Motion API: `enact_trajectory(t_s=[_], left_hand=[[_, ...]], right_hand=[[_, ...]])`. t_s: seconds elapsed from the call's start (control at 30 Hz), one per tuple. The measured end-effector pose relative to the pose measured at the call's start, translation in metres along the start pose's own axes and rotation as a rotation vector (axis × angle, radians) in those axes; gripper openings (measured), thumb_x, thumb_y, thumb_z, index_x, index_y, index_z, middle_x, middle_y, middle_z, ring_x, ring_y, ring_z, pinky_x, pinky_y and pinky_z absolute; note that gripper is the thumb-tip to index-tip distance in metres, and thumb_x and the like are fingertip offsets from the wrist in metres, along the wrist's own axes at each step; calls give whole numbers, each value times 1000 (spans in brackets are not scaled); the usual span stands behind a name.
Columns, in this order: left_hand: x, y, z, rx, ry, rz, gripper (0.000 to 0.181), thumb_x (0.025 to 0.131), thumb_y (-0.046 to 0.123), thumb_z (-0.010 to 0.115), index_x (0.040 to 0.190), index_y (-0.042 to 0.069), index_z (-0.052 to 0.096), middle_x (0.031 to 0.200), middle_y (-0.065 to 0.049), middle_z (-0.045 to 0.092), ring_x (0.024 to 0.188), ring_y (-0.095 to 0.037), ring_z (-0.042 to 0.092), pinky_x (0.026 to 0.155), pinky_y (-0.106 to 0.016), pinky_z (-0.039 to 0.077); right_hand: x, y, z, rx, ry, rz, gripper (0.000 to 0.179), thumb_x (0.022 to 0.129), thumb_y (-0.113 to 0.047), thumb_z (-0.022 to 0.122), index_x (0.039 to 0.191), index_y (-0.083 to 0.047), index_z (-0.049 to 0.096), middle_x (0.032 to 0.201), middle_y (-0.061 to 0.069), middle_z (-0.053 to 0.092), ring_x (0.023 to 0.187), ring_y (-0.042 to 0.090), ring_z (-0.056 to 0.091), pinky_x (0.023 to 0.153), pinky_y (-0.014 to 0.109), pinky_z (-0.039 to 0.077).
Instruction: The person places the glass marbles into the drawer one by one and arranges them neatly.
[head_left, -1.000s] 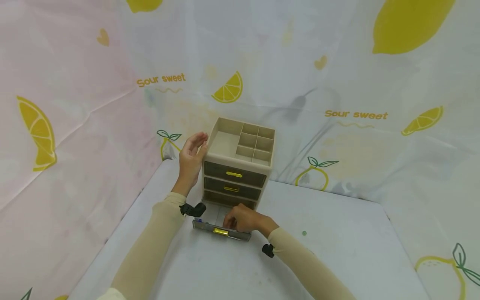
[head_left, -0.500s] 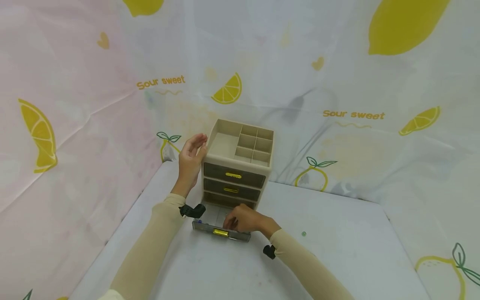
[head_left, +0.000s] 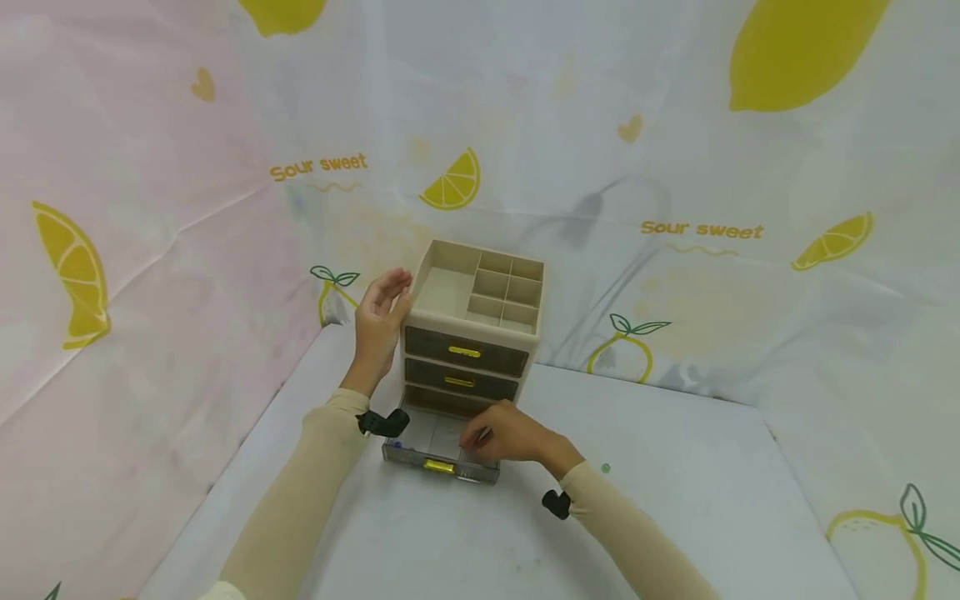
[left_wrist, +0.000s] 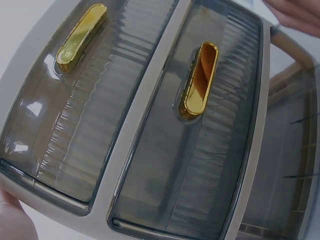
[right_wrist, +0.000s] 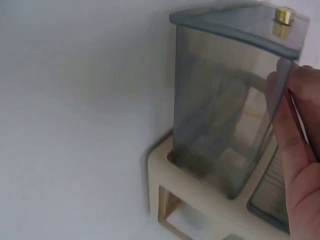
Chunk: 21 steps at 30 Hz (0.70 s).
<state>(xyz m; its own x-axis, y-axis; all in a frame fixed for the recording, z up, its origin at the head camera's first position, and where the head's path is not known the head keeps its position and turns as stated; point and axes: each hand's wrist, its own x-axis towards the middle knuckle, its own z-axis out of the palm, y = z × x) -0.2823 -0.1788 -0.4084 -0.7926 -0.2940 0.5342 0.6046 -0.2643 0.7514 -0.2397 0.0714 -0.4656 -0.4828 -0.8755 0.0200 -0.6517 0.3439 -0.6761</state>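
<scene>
A beige desktop drawer unit [head_left: 472, 332] with smoky clear drawers and gold handles stands on the table. Its bottom drawer [head_left: 480, 476] is pulled out, with a small blue bead [head_left: 397, 445] in the front left corner. My left hand [head_left: 377, 329] rests on the unit's left side, fingers extended. Over the right part of that drawer is my right hand [head_left: 513, 432], its fingers bent and thumb close to the fingertips. In the right wrist view the fingers [right_wrist: 292, 135] lie along the drawer's side wall. I cannot tell whether something small is between them.
A small green bead [head_left: 605, 468] lies on the white table [head_left: 675, 500] to the right. The unit's top tray [head_left: 446, 292] has one large and several small compartments. Lemon-print cloth [head_left: 562, 167] hangs behind and at the left.
My right hand has risen slightly and shifted right within the drawer area. My left hand stays against the unit's side, and the view has turned a little.
</scene>
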Motion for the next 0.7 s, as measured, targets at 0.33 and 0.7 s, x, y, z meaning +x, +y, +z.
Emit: enact_trajectory(t_s=[0.33, 0.7], left_hand=[[1, -2, 0, -7, 2, 3, 44, 93, -8, 59, 135, -10, 47, 133, -26, 51, 128, -28, 49, 111, -31, 39], [3, -3, 0, 2, 12, 9, 43, 93, -8, 58, 134, -11, 47, 132, -26, 52, 126, -27, 51, 111, -31, 40]], right_hand=[[-35, 3, -27, -35, 135, -34, 24, 81, 9, 72, 101, -3, 74, 100, 5, 73, 90, 19, 71, 78, 25, 60], [-87, 19, -44, 56, 339, 83, 23, 78, 5, 76, 97, -8, 75, 97, 3, 74, 90, 30, 70, 79, 27, 60]])
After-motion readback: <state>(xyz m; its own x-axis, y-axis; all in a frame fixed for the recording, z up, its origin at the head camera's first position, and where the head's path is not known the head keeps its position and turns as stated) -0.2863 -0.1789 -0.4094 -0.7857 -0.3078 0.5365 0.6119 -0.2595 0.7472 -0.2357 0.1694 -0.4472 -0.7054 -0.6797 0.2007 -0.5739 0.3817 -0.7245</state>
